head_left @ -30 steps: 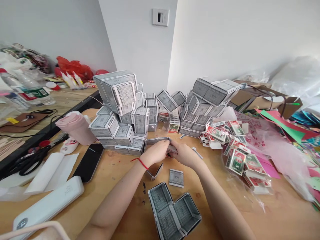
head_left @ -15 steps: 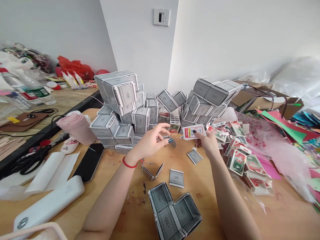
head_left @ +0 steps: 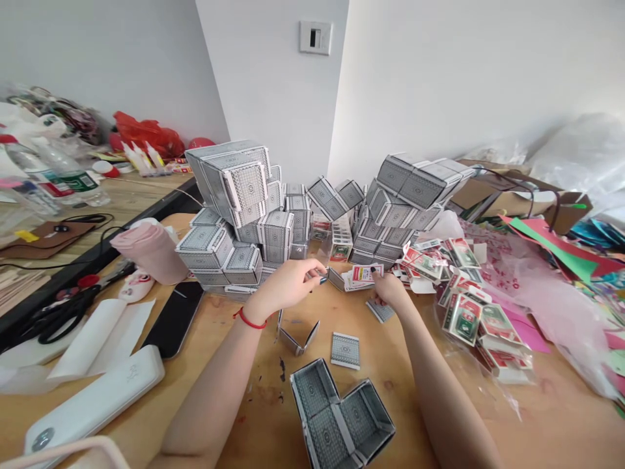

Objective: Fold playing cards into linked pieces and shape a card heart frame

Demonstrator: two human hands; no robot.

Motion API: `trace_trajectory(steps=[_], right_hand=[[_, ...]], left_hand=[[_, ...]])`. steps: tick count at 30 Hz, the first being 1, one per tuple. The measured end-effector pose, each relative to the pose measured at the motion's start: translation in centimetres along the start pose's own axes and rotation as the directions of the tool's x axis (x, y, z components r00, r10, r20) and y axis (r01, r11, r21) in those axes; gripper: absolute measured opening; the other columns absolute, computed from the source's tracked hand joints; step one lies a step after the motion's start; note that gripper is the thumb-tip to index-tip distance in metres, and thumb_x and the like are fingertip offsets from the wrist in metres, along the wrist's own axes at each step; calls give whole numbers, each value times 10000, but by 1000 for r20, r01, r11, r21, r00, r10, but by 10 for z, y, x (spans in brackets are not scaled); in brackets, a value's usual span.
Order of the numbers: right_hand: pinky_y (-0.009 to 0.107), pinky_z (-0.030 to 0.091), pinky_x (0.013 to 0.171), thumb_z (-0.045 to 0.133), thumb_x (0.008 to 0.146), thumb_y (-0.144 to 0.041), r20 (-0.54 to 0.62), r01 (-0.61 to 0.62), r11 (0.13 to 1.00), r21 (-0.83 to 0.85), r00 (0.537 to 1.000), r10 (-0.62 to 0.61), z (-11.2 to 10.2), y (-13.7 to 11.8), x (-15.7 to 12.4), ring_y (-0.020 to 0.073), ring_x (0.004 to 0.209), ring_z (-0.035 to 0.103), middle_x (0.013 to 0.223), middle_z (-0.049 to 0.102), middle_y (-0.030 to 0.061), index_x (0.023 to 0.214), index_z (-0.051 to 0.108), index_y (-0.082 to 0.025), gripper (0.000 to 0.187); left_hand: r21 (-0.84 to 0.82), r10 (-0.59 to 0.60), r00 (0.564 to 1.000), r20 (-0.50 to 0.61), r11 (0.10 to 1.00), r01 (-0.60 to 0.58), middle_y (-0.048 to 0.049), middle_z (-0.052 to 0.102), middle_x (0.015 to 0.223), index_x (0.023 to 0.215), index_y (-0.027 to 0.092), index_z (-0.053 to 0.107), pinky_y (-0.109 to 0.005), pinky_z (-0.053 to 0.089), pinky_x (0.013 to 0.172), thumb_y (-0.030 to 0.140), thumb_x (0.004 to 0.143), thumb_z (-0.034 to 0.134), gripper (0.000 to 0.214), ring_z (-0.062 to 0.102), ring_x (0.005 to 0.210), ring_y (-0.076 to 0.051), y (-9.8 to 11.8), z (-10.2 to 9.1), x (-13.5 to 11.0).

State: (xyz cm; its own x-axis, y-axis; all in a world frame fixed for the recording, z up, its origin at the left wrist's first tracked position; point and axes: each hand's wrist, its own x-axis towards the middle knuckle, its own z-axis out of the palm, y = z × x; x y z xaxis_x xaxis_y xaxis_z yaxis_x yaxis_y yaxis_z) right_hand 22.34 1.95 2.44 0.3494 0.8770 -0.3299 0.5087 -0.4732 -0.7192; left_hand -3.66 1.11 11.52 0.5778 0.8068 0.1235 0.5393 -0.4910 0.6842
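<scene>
My right hand is closed on a small stack of playing cards, printed faces up, with the thumb on top. My left hand is to the left of the cards with its fingers curled; thumb and index tips look slightly apart and nothing shows between them. A folded card piece stands between the hands. Under the right hand lies a flat patterned card piece, partly covered. Closer to me are another flat piece, a bent card piece and an L-shaped open card box.
Stacked card blocks stand at the back left and back right. Red and green card boxes lie at the right. A phone, a white device, black scissors and a pink roll are at the left.
My right hand has come down and left with the cards, now over the flat piece. My left hand has lowered and its spread fingers have curled in.
</scene>
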Motion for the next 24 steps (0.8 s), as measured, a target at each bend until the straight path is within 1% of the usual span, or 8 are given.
trace_trajectory(steps=[2, 5, 7, 9, 13, 17, 21, 24], right_hand=[[250, 337, 340, 379, 836, -347, -37, 14, 999, -52, 999, -16, -7, -2, -2, 135, 251, 421, 361, 521, 43, 627, 532, -165, 317], [237, 352, 374, 420, 813, -302, -116, 65, 992, -107, 990, -77, -15, -4, -4, 129, 278, 444, 369, 519, 15, 633, 525, -172, 245], [225, 362, 388, 436, 797, -279, -173, 100, 988, -115, 978, -119, -19, -4, -5, 124, 301, 467, 371, 511, 6, 587, 500, -178, 241], [221, 362, 380, 423, 801, -270, -197, 110, 990, -91, 972, -126, -21, -3, -4, 122, 308, 473, 377, 511, 7, 564, 474, -183, 257], [227, 352, 346, 382, 828, -261, -124, 82, 996, -34, 989, -86, -22, 0, -2, 127, 306, 477, 421, 563, 31, 625, 469, -188, 233], [250, 344, 332, 388, 823, -249, -62, 63, 997, -37, 996, -65, -24, 0, -4, 156, 300, 485, 410, 577, 54, 666, 496, -188, 200], [251, 314, 338, 436, 800, -254, -69, 58, 995, -84, 996, -64, -28, -2, -9, 149, 256, 430, 324, 514, 25, 650, 517, -195, 181], [242, 300, 347, 442, 800, -261, -85, 59, 993, -103, 994, -68, -32, -3, -11, 137, 243, 409, 295, 486, 6, 652, 525, -196, 182]], left_hand=[[34, -1, 1000, 3, 999, 1, -17, 658, 900, 946, 211, 596, -266, 467, 711, 194, 800, 454, 204, 608, 798, -139, -2, 1, 1], [45, -3, 1000, 21, 999, 2, -22, 661, 912, 950, 208, 596, -266, 466, 719, 215, 805, 452, 204, 612, 806, -141, -5, 3, 2], [43, -10, 999, 34, 999, 9, -23, 662, 909, 961, 207, 593, -265, 466, 717, 224, 805, 453, 210, 613, 801, -140, -6, 4, 3], [44, -16, 999, 45, 999, 14, -24, 663, 910, 970, 204, 590, -265, 466, 716, 228, 803, 455, 215, 612, 795, -141, -8, 4, 3], [54, -17, 998, 55, 998, 14, -30, 664, 905, 964, 197, 595, -265, 467, 705, 235, 796, 459, 220, 613, 790, -148, -9, 4, 3], [65, -26, 999, 40, 998, 24, -23, 666, 889, 974, 208, 591, -264, 464, 673, 243, 790, 454, 232, 615, 768, -154, -12, 4, 3], [71, -46, 999, 24, 996, 44, -21, 665, 869, 1004, 208, 577, -254, 457, 638, 251, 796, 440, 253, 611, 713, -144, -18, 2, 4], [78, -55, 998, 23, 996, 53, -23, 662, 869, 1000, 203, 578, -249, 453, 634, 252, 795, 440, 252, 609, 717, -142, -21, -1, 3]])
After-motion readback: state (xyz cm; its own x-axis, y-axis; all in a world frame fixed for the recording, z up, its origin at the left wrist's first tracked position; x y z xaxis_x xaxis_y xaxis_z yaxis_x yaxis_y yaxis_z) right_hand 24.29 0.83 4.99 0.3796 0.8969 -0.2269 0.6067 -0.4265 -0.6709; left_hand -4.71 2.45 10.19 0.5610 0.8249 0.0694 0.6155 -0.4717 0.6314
